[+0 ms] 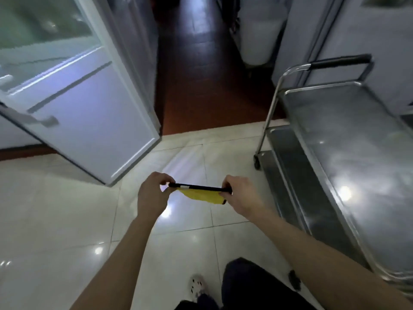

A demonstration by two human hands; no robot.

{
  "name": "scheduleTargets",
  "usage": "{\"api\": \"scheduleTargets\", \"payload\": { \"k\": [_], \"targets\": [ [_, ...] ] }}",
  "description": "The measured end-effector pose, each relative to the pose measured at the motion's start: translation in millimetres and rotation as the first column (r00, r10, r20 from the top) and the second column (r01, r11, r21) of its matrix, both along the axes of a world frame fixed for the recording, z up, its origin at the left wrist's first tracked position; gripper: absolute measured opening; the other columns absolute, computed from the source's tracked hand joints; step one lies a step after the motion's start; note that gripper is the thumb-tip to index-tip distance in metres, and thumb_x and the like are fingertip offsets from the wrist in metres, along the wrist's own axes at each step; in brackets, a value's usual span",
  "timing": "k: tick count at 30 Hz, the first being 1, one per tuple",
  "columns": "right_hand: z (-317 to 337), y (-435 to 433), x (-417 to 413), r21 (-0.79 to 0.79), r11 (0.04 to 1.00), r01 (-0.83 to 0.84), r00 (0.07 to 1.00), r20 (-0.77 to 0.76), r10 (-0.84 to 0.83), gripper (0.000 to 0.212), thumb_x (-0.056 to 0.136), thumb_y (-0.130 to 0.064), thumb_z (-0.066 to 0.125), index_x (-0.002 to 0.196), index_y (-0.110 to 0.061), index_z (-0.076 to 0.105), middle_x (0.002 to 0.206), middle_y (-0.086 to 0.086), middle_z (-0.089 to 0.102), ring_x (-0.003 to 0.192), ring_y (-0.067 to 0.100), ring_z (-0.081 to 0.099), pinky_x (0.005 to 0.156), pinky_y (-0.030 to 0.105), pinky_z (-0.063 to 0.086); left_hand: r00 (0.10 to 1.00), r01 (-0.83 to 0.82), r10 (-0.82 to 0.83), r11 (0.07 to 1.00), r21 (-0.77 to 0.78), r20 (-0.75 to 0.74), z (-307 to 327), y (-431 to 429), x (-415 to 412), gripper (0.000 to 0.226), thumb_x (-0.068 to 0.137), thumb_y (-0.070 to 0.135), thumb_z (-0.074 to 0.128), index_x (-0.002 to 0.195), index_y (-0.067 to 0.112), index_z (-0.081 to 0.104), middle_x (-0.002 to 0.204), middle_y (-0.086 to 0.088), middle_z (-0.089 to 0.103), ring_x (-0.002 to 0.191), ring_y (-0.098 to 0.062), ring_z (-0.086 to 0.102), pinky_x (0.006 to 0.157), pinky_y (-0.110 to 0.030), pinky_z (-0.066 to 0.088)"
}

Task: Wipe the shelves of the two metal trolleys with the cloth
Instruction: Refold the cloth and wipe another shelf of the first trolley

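Both of my hands hold the cloth (202, 194) out in front of me, above pale floor tiles. My left hand (153, 193) pinches one end between thumb and curled fingers, and my right hand (242, 195) pinches the other end the same way. The cloth is pulled taut between them, so its long axis runs straight across from hand to hand, nearly level, with the right end a touch lower. Its black edge forms the tight upper line. The yellow body sags just beneath it, fuller towards the right hand.

To the right of my right hand, well apart from it, stands a metal trolley (330, 175), its length running away from me. Its top shelf (348, 130) lies beyond and to the right of that hand, with a lower shelf (288, 157) beneath and a black-gripped handle (339, 61) at the far end. Beyond my left hand and farther left, a white door (93, 113) stands ajar.
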State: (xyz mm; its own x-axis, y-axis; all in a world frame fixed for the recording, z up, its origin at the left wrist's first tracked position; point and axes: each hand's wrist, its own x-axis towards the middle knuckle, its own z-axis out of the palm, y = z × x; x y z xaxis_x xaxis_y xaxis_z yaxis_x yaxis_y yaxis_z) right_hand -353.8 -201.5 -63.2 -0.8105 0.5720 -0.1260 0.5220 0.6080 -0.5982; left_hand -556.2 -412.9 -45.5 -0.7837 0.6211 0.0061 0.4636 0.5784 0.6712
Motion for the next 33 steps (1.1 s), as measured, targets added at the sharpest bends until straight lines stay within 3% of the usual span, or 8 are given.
{"api": "scheduleTargets", "payload": {
  "k": [4, 9, 13, 17, 21, 27, 33],
  "targets": [
    [-15.2, 31.4, 9.5, 0.093, 0.965, 0.245, 0.970, -0.038, -0.242, 0.017, 0.092, -0.030, 0.080, 0.101, -0.019, 0.070, 0.107, -0.001, 0.054, 0.106, 0.020, 0.049, 0.094, 0.037, 0.043, 0.975, 0.214, -0.215, 0.977, 0.022, 0.050, -6.4, 83.4, -30.5, 0.017, 0.090, 0.021, 0.086, 0.093, 0.033, 0.074, 0.105, 0.011, 0.065, 0.088, -0.009, 0.066, 0.077, -0.031, 0.050],
    [-39.4, 86.0, 4.8, 0.143, 0.850, 0.506, 0.862, -0.085, -0.499, 0.019, 0.090, -0.029, 0.084, 0.100, -0.018, 0.073, 0.103, -0.004, 0.051, 0.105, 0.021, 0.052, 0.096, 0.038, 0.045, 0.898, 0.417, -0.412, 0.909, -0.002, 0.154, -27.6, 198.0, -65.1, 0.020, 0.092, 0.017, 0.084, 0.093, 0.034, 0.073, 0.105, 0.012, 0.072, 0.087, -0.013, 0.070, 0.082, -0.040, 0.057],
    [-57.5, 134.1, -21.0, 0.073, 0.758, 0.649, 0.760, -0.105, -0.641, 0.018, 0.092, -0.031, 0.081, 0.095, -0.019, 0.069, 0.090, -0.010, 0.056, 0.091, 0.018, 0.054, 0.085, 0.036, 0.046, 0.852, 0.516, -0.504, 0.854, -0.062, 0.141, -40.8, 279.0, -95.0, 0.025, 0.087, 0.019, 0.088, 0.086, 0.040, 0.075, 0.096, 0.013, 0.071, 0.086, -0.010, 0.068, 0.075, -0.033, 0.052],
    [-69.6, 168.0, -46.6, -0.038, 0.657, 0.753, 0.656, -0.020, -0.754, 0.010, 0.092, -0.027, 0.073, 0.096, -0.022, 0.066, 0.084, -0.006, 0.066, 0.079, 0.019, 0.062, 0.073, 0.038, 0.055, 0.808, 0.588, -0.576, 0.799, -0.125, 0.119, -50.1, 348.6, -117.4, 0.023, 0.085, 0.019, 0.088, 0.086, 0.039, 0.077, 0.084, 0.007, 0.066, 0.080, -0.012, 0.064, 0.070, -0.030, 0.049],
    [-79.8, 192.2, -64.1, -0.061, 0.570, 0.819, 0.573, 0.056, -0.817, 0.006, 0.092, -0.027, 0.072, 0.095, -0.025, 0.067, 0.077, -0.005, 0.067, 0.073, 0.022, 0.064, 0.069, 0.039, 0.055, 0.744, 0.668, -0.652, 0.731, -0.140, 0.144, -63.1, 406.4, -134.5, 0.018, 0.087, 0.020, 0.088, 0.090, 0.036, 0.078, 0.086, 0.007, 0.067, 0.083, -0.011, 0.065, 0.071, -0.030, 0.050],
    [-103.8, 219.3, -99.0, -0.059, 0.383, 0.922, 0.386, 0.061, -0.921, 0.006, 0.093, -0.027, 0.073, 0.093, -0.030, 0.068, 0.080, -0.012, 0.066, 0.074, 0.013, 0.062, 0.067, 0.034, 0.054, 0.582, 0.813, -0.795, 0.565, -0.143, 0.171, -98.2, 489.6, -164.3, 0.019, 0.088, 0.023, 0.090, 0.094, 0.036, 0.079, 0.094, 0.010, 0.062, 0.085, -0.007, 0.066, 0.074, -0.028, 0.053],
    [-139.8, 240.4, -146.9, 0.036, 0.147, 0.989, 0.144, 0.069, -0.987, 0.006, 0.089, -0.017, 0.073, 0.094, -0.016, 0.070, 0.089, 0.001, 0.067, 0.086, 0.025, 0.062, 0.076, 0.039, 0.050, 0.354, 0.935, -0.899, 0.332, -0.126, 0.256, -152.7, 567.6, -192.6, 0.019, 0.089, 0.021, 0.089, 0.095, 0.034, 0.076, 0.104, 0.014, 0.063, 0.084, -0.003, 0.067, 0.071, -0.025, 0.050]
  ]
}}
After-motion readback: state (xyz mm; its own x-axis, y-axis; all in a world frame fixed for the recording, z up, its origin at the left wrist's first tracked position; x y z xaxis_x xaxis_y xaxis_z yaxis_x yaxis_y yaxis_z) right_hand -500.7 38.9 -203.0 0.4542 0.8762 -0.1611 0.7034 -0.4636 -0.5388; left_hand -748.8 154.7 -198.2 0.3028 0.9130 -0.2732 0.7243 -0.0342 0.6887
